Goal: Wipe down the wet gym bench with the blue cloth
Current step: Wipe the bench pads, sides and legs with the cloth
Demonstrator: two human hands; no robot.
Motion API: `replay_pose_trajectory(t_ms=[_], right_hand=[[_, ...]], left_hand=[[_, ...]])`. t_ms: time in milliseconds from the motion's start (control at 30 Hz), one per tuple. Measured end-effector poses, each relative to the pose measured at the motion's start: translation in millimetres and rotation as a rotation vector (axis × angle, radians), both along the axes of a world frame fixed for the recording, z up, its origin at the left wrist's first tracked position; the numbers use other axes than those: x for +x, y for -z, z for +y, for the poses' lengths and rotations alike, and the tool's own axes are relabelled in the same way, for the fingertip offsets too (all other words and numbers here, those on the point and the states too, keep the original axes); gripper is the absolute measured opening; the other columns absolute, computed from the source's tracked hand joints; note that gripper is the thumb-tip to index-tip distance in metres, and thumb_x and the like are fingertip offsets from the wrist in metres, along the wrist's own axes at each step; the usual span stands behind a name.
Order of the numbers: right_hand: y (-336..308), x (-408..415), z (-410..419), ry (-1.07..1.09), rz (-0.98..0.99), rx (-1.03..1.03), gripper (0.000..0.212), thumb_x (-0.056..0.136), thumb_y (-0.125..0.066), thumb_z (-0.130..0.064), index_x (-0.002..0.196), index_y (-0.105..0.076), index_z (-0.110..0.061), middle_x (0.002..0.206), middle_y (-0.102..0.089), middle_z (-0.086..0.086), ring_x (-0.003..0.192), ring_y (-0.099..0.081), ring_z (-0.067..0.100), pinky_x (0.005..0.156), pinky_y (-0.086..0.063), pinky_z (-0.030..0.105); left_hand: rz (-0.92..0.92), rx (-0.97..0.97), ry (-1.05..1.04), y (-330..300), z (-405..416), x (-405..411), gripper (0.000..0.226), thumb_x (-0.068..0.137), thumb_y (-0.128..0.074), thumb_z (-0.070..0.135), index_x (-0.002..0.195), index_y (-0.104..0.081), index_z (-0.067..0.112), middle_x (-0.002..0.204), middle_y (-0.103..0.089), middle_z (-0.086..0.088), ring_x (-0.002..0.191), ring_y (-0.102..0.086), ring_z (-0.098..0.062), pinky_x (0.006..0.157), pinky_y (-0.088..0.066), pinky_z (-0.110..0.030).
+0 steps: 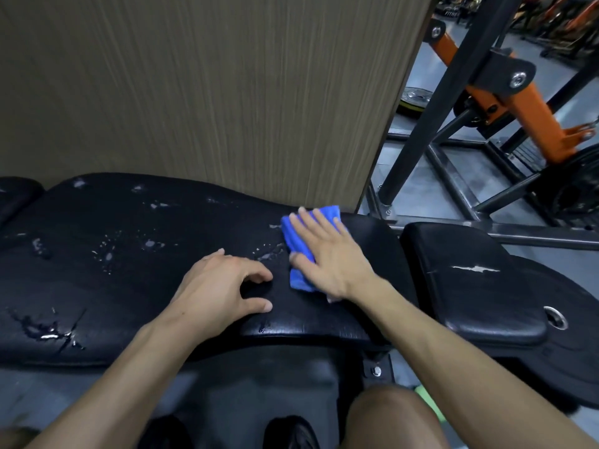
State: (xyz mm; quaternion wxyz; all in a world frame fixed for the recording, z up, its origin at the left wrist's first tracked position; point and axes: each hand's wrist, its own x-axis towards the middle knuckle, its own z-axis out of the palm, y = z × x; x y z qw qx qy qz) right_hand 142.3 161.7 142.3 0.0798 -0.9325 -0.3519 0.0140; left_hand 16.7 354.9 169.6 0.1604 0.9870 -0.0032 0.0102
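The black padded gym bench (129, 280) runs across the view, with water drops and small puddles over its left and middle parts. A folded blue cloth (299, 247) lies on the pad's right end. My right hand (327, 254) presses flat on the cloth with straight, spread fingers. My left hand (223, 286) rests on the pad just left of the cloth, fingers loosely curled, fingertips touching the surface and holding nothing. A wet patch lies between the two hands.
A separate black seat pad (479, 286) with a torn spot sits to the right. A wood-grain wall panel (210, 92) stands right behind the bench. A black and orange machine frame (505, 102) and a weight plate (415, 98) stand at the right rear.
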Motion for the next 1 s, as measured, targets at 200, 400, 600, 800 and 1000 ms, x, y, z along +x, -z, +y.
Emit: replay_pose_trajectory(t_ms=[200, 400, 600, 800, 1000], right_hand=[[3.4, 54.5, -70.5, 0.313, 0.032, 0.048, 0.081, 0.085, -0.020, -0.062, 0.159, -0.020, -0.027, 0.167, -0.016, -0.002, 0.154, -0.011, 0.018, 0.124, -0.012, 0.046], [3.5, 67.7, 21.9, 0.270, 0.040, -0.030, 0.068, 0.098, -0.028, -0.051, 0.160, -0.015, -0.025, 0.167, -0.012, -0.003, 0.154, -0.007, 0.019, 0.124, -0.004, 0.046], [2.9, 42.7, -0.2, -0.019, 0.076, 0.050, 0.077, 0.087, -0.021, -0.056, 0.159, -0.013, -0.032, 0.167, -0.007, -0.010, 0.154, -0.001, 0.011, 0.125, -0.003, 0.041], [0.4, 86.1, 29.1, 0.288, 0.091, -0.057, 0.063, 0.099, -0.025, -0.050, 0.158, -0.024, -0.029, 0.165, -0.024, -0.006, 0.152, -0.015, 0.017, 0.122, -0.008, 0.042], [-3.2, 0.2, 57.6, -0.197, 0.052, 0.001, 0.075, 0.088, -0.020, -0.051, 0.159, -0.008, -0.033, 0.167, 0.001, -0.010, 0.154, 0.005, 0.011, 0.124, 0.005, 0.038]], left_hand=[[-0.013, 0.003, 0.013, 3.4, 1.1, 0.5, 0.046, 0.078, -0.070, 0.061, 0.120, -0.063, 0.045, 0.114, -0.067, 0.026, 0.110, -0.057, 0.004, 0.116, -0.012, -0.019], [-0.020, 0.037, 0.025, 0.6, -0.3, 0.7, 0.045, 0.080, -0.068, 0.060, 0.121, -0.062, 0.043, 0.117, -0.066, 0.023, 0.112, -0.056, -0.001, 0.112, -0.010, -0.016], [-0.004, 0.030, 0.051, 2.6, 3.4, -1.7, 0.042, 0.084, -0.064, 0.058, 0.124, -0.061, 0.044, 0.122, -0.064, 0.026, 0.115, -0.055, 0.000, 0.115, -0.008, -0.017], [0.029, 0.010, 0.092, -0.4, 7.8, -8.8, 0.037, 0.091, -0.059, 0.049, 0.128, -0.057, 0.043, 0.130, -0.061, 0.027, 0.120, -0.052, -0.002, 0.115, -0.002, -0.017], [0.039, 0.043, 0.130, -1.6, 9.6, -12.8, 0.037, 0.095, -0.055, 0.044, 0.133, -0.054, 0.042, 0.132, -0.061, 0.022, 0.122, -0.051, -0.003, 0.118, -0.002, -0.021]])
